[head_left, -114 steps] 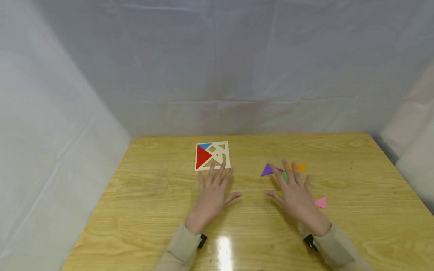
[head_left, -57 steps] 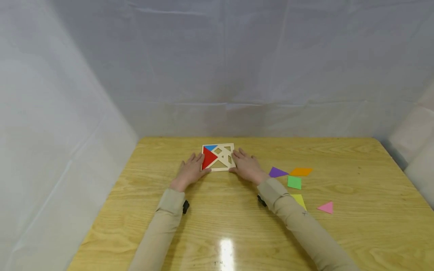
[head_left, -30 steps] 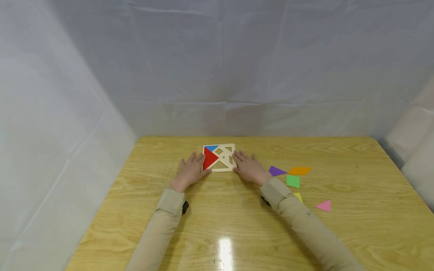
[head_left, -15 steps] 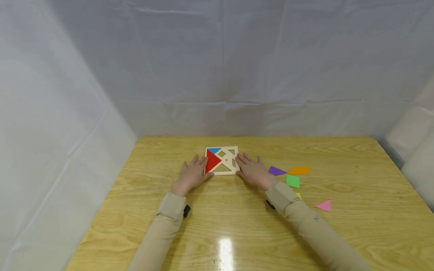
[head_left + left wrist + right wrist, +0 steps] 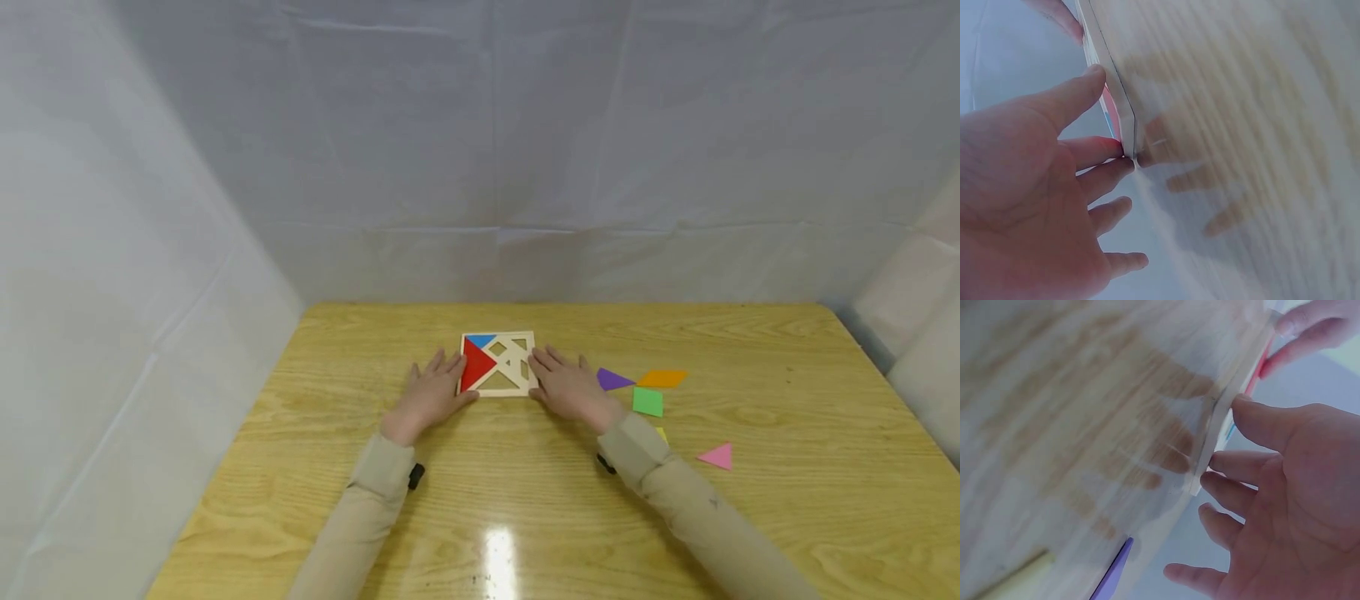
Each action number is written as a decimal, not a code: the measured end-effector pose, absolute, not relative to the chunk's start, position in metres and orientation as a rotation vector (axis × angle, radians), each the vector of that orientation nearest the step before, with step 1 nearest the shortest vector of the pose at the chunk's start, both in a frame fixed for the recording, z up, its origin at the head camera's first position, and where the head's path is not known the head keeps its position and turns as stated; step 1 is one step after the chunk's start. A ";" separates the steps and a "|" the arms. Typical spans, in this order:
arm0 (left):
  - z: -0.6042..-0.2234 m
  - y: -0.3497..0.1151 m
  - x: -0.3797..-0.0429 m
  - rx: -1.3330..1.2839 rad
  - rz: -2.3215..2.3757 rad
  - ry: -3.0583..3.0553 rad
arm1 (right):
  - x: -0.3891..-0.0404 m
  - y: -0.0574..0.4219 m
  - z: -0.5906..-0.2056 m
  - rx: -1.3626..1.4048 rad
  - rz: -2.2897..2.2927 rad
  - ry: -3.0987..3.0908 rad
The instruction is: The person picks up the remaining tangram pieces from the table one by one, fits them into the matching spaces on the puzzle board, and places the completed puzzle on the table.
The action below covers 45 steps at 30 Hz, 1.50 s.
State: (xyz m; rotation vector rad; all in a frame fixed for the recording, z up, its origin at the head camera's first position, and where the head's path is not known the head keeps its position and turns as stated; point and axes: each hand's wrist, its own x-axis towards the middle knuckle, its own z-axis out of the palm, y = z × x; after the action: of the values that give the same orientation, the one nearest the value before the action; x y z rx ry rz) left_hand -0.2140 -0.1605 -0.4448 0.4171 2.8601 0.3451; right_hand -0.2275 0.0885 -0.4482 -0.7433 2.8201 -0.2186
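A wooden tangram tray (image 5: 498, 393) lies on the table, with a large red triangle (image 5: 477, 364) and a blue triangle (image 5: 481, 341) in its left part. The other cut-outs are bare. At the tray's left side my left hand (image 5: 431, 396) holds it, thumb on the near edge and fingers along the side. My right hand (image 5: 568, 387) grips the opposite side the same way. In the left wrist view the thumb and forefinger meet the tray's corner (image 5: 1124, 119), while the outer fingers stay spread. The right wrist view shows thumb and fingertips along the tray's edge (image 5: 1213, 428).
Right of my right hand lie a purple triangle (image 5: 615, 380), an orange parallelogram (image 5: 662, 379) and a green square (image 5: 648, 402). A pink triangle (image 5: 717, 457) is nearer. A yellow piece (image 5: 662, 435) is mostly hidden by the right sleeve. White cloth (image 5: 480, 167) hangs behind the table.
Both hands came from spread over the table onto the tray's sides. Over the last second the tray has slid a little rightward and towards me, with both hands on it. The loose pieces stay put.
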 end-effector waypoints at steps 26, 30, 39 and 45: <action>-0.443 -0.143 -0.190 0.505 0.346 2.874 | -0.194 0.116 -0.445 -0.825 -0.221 2.917; -0.443 -0.140 -0.186 0.538 0.369 2.863 | -0.189 0.121 -0.446 -0.835 -0.226 2.926; -0.443 -0.135 -0.180 0.556 0.373 2.873 | -0.182 0.130 -0.449 -0.785 -0.281 2.931; -0.444 -0.131 -0.178 0.581 0.365 2.877 | -0.178 0.135 -0.448 -0.805 -0.267 2.959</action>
State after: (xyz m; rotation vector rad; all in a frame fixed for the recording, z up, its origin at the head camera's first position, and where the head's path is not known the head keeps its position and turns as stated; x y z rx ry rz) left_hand -0.1778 -0.1313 -0.4439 0.5810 2.8772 0.3650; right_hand -0.1776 0.1352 -0.4477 -0.8048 2.9587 -0.2666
